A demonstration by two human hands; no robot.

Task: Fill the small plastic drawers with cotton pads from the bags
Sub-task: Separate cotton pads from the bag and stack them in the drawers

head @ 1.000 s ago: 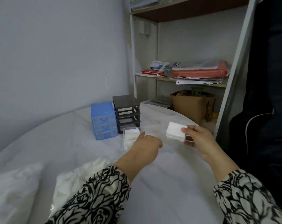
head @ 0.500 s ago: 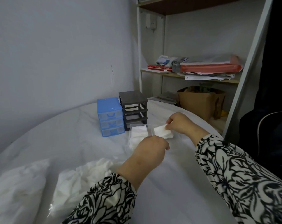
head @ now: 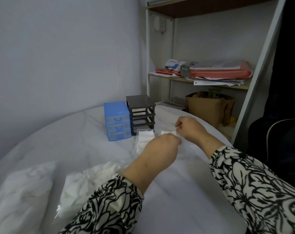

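Cotton pads (head: 168, 133) pinched by curled right hand (head: 190, 129); left hand (head: 160, 149) grip hidden.

Plain grey wall (head: 59, 56) at left, shelving unit (head: 202, 81) w/ papers at right.

No legible text anywhere in view. The two flat red books (head: 168, 71) on the wooden shelf carry pale lettering along their spines, too small and blurred to read. The loose white papers (head: 216, 81) stacked under the red plastic folder (head: 219, 72) show no readable print. The blue plastic three-drawer unit (head: 117, 121) bears only curved moulded handle marks on its drawer fronts, no label. The brown cardboard box (head: 208, 109) shows no marking that can be made out.
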